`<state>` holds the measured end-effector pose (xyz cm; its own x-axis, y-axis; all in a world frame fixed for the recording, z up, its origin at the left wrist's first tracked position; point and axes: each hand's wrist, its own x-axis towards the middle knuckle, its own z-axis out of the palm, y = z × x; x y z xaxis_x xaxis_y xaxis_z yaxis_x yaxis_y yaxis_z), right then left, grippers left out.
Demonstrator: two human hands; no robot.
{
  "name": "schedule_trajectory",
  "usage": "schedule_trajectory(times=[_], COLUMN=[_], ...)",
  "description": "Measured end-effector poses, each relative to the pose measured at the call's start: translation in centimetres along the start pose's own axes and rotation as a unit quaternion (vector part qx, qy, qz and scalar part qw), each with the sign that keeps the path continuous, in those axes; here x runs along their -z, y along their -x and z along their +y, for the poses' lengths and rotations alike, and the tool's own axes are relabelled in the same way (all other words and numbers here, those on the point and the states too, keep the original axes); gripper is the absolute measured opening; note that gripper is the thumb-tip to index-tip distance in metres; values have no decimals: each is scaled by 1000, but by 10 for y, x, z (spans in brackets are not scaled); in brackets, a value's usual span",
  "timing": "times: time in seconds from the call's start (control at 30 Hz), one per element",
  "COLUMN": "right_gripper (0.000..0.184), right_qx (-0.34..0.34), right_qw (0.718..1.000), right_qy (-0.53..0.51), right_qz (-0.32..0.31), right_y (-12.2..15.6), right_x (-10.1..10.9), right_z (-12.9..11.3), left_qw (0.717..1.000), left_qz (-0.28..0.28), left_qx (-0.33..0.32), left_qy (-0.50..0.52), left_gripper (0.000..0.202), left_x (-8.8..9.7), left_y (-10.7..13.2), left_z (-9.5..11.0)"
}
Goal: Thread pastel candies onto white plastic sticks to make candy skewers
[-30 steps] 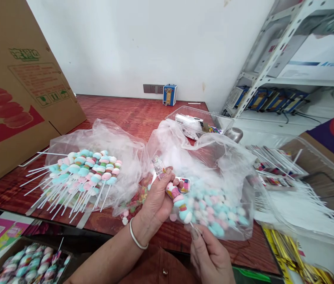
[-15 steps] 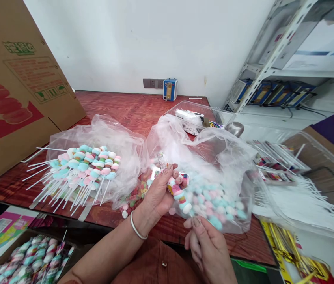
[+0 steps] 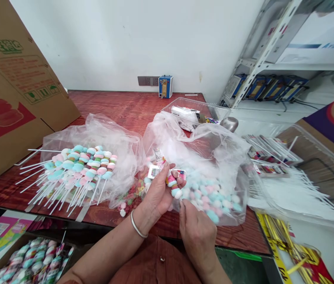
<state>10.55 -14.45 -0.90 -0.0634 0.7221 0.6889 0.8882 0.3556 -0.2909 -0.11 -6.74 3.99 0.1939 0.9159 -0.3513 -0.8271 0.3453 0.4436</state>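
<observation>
My left hand (image 3: 157,195), with a pale bangle at the wrist, is closed around a marshmallow skewer (image 3: 172,184) of pink, blue and white pieces. A small printed card (image 3: 153,171) sticks out beside its thumb. At the skewer's lower end my right hand (image 3: 198,228) pinches; its fingers mostly hide the stick there. Behind my hands lies a clear bag of loose pastel marshmallows (image 3: 211,199). Red and green gummy pieces (image 3: 133,195) show left of my left wrist. A pile of finished-looking marshmallow skewers (image 3: 81,163) rests on another clear bag (image 3: 119,136).
A carton (image 3: 15,79) stands at the left. Below the table edge, a box holds wrapped skewers (image 3: 33,256). Clear bins with white sticks (image 3: 299,193) and packets (image 3: 187,116) sit right and behind. A blue device (image 3: 165,86) stands by the wall.
My right hand has moved up and left, closer to my left hand, and turned so its back shows. The skewer stays in my left hand. The whole view has shifted slightly.
</observation>
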Motion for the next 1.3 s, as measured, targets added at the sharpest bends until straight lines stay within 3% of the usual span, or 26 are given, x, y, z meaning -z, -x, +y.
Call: schedule_trajectory(times=[0.07, 0.13, 0.17, 0.23, 0.3, 0.33, 0.37, 0.4, 0.5, 0.57, 0.7, 0.77, 0.8, 0.87, 0.93, 0.97, 1.0, 1.07, 1.13, 1.2, 1.3], right_gripper=[21, 29, 31, 34, 34, 34, 35, 36, 37, 37, 36, 36, 36, 34, 31, 28, 24, 16, 11, 12, 17], right_qx=[-52, -171, -246, -379, -452, -466, -471, -472, -458, -443, -441, -431, -414, -343, -218, -146, -78, 28, 69, 62, 0], right_qw=[995, 953, 901, 743, 590, 544, 525, 530, 626, 667, 650, 668, 697, 800, 920, 962, 986, 999, 997, 998, 998], right_qy=[-76, -233, -332, -520, -640, -671, -684, -681, -614, -583, -602, -588, -565, -469, -308, -218, -137, -22, 21, 10, -66], right_qz=[-30, -96, -134, -186, -197, -194, -187, -177, -146, -137, -147, -151, -153, -149, -108, -79, -49, -7, 11, 23, -1], right_y=[0, 0, 0, -3, -6, -7, -8, -9, -7, -5, -5, -8, -9, -11, -11, -11, -10, -8, -8, -8, -7], right_x=[0, 2, 3, 5, 6, 6, 6, 4, -3, -8, -12, -10, -8, -5, -2, -1, -1, -2, -3, -4, -3], right_z=[0, -1, -2, -6, -11, -12, -13, -13, -9, -4, 2, 1, 1, 0, 1, 2, 4, 7, 9, 9, 8], left_qw=[1000, 1000, 1000, 1000, 999, 999, 999, 999, 999, 999, 996, 995, 995, 997, 999, 999, 999, 998, 996, 995, 995], left_qz=[2, 0, -1, -7, -22, -30, -35, -37, -18, -9, -48, -57, -54, -31, -1, 17, 34, 59, 63, 51, 42], left_qx=[-4, -14, -16, -8, 15, 24, 29, 31, 28, 8, -64, -74, -72, -63, -45, -33, -20, 7, 33, 54, 53], left_qy=[-13, -24, -21, 1, 26, 30, 26, 14, -36, -49, -31, -33, -33, -22, -3, 6, 15, 30, 50, 66, 67], left_gripper=[34, 32, 29, 24, 23, 23, 25, 27, 31, 28, 28, 25, 22, 19, 19, 20, 21, 27, 32, 37, 40], left_x=[0, 0, 1, 3, 6, 7, 8, 8, 8, 8, 6, 5, 5, 5, 3, 2, 1, -2, -4, -5, -6], left_y=[-1, -2, -2, -3, -3, -3, -2, -1, 0, -1, -6, -7, -8, -10, -11, -12, -12, -12, -11, -10, -8], left_z=[4, 7, 7, 5, 0, -3, -7, -10, -14, -9, 5, 9, 9, 8, 6, 5, 4, 3, 3, 2, -1])
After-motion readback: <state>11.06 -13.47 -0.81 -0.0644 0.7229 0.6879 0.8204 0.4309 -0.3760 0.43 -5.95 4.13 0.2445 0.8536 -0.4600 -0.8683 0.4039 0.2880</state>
